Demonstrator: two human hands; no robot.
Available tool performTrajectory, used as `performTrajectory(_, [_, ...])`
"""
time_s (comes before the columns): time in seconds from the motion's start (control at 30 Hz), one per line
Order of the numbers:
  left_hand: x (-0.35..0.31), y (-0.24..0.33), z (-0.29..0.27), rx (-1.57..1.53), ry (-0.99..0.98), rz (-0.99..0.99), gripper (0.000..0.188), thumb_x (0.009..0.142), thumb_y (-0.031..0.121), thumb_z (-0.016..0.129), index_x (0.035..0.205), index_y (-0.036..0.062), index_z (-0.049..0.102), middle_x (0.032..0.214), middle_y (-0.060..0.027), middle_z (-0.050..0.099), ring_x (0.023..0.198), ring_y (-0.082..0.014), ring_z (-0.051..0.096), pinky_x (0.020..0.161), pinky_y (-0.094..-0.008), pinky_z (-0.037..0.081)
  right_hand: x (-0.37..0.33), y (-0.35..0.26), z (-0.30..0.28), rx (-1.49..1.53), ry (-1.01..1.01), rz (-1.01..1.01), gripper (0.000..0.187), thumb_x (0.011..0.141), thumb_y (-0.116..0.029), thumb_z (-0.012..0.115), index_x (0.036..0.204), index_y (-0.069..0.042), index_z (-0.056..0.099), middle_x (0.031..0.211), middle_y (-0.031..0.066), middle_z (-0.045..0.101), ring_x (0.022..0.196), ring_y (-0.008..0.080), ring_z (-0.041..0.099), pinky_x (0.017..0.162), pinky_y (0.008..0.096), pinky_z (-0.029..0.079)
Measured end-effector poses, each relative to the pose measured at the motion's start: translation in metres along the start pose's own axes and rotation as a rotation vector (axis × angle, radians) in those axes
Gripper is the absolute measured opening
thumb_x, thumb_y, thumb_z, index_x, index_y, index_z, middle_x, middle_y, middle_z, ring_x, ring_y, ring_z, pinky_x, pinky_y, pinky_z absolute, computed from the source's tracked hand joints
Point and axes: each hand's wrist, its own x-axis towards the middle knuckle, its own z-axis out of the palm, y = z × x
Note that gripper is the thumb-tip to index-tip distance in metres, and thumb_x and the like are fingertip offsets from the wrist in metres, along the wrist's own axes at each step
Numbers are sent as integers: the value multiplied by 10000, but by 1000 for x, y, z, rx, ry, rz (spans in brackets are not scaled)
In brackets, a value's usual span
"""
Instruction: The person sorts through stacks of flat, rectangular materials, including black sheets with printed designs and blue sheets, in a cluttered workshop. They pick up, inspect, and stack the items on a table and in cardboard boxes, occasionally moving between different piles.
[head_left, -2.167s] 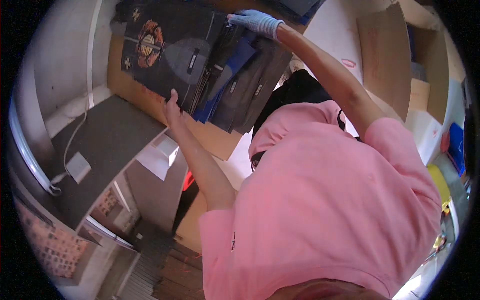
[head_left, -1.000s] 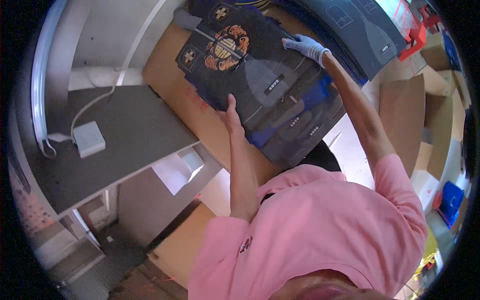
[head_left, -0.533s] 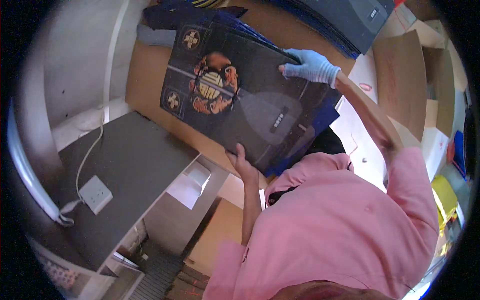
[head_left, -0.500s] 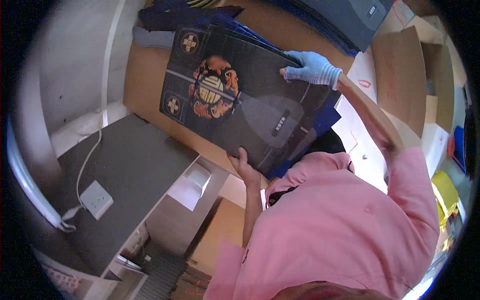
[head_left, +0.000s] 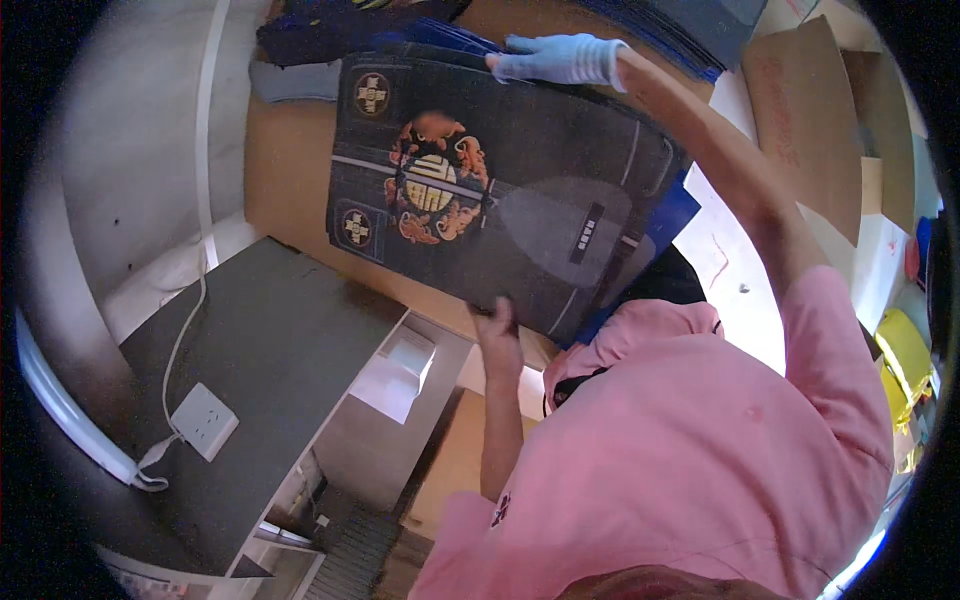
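Note:
A stack of dark printed sheets (head_left: 420, 265) lies across the upper middle, its top one bearing a round gold emblem, orange figures and a grey rounded patch. Blue layers (head_left: 660, 235) show under its right end. My right hand (head_left: 565, 60), in a pale blue knitted glove, is closed over the far edge, thumb on the near side and fingers beyond it. At the near edge is my bare left hand (head_left: 498, 335), smeared by motion. Its thumb points up against the edge, and whether its fingers grip the sheets is unclear.
More dark blue-edged sheets (head_left: 690, 35) are stacked beyond. An open cardboard box (head_left: 800, 130) stands at the right. To the left are a dark desktop (head_left: 270, 300) and a white power socket (head_left: 204, 420) on a cord. Dark cloth (head_left: 330, 35) lies at the upper left.
My right hand has slid left along the far edge. The stack has turned slightly and shifted a little right. My left hand remains by the near edge, now blurred.

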Motion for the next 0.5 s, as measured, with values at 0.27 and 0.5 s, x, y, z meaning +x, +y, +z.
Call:
performTrajectory(0.27, [56,75,-16,-328,370,143,744,811,553,484,1300,13,330,1299,-109,398,1185,-284,372,1007,-408,269,32,-43,2,796,-356,-84,748,835,-652,315,1270,-57,443,1296,133,436,1180,210,414,1002,311,300])
performTrajectory(0.5, [60,78,25,-135,314,238,739,804,565,480,1275,5,379,1272,-123,432,1158,-298,405,986,-431,304,55,-37,12,281,-242,-250,929,713,-743,423,1308,-34,354,1297,178,418,1213,282,374,1015,367,278])
